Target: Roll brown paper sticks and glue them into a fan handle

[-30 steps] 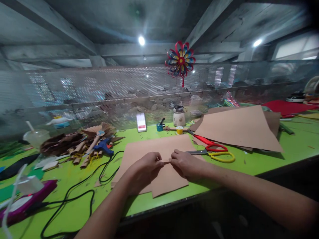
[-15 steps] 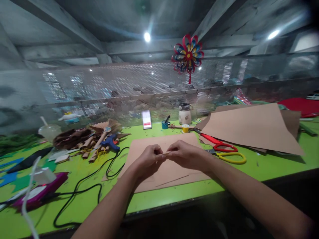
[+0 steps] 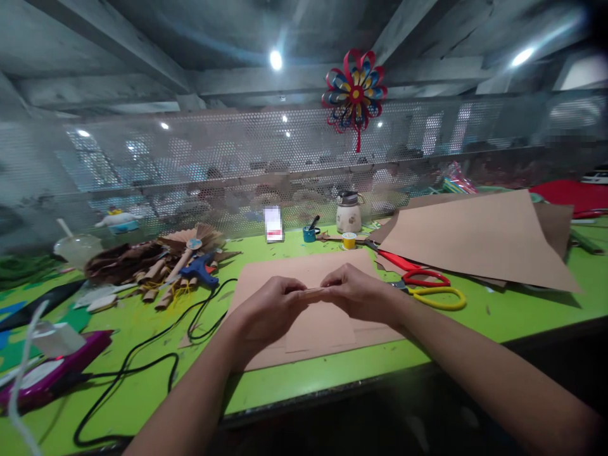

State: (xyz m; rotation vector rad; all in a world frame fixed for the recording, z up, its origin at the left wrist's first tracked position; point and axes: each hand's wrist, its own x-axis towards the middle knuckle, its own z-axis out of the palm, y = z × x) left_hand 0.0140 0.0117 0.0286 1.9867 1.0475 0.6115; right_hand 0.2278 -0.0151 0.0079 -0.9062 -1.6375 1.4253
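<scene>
Between the fingertips of both hands is a narrow folded edge of brown kraft paper [image 3: 315, 291]. My left hand [image 3: 272, 308] pinches its left end, and my right hand [image 3: 354, 292] pinches the right end. The fingers of both are closed, and the hands stand a short gap apart. Under them a larger sheet of brown paper [image 3: 266, 265] lies flat on the green table [image 3: 327, 382]. Just right of my right hand are scissors with yellow handles [image 3: 439, 297] and scissors with red handles [image 3: 425, 277].
At left lie a blue glue gun [image 3: 202, 271], rolled paper pieces [image 3: 156, 278], a black cable [image 3: 135, 348] and a purple power strip [image 3: 61, 370]. A thread spool [image 3: 348, 240], a jar [image 3: 348, 212] and a phone [image 3: 273, 224] stand at the back. Large brown sheets [image 3: 479, 237] cover the right side.
My hands have moved slightly apart along the paper edge, still pinching it. The whole view has shifted a little, with the table things sliding left.
</scene>
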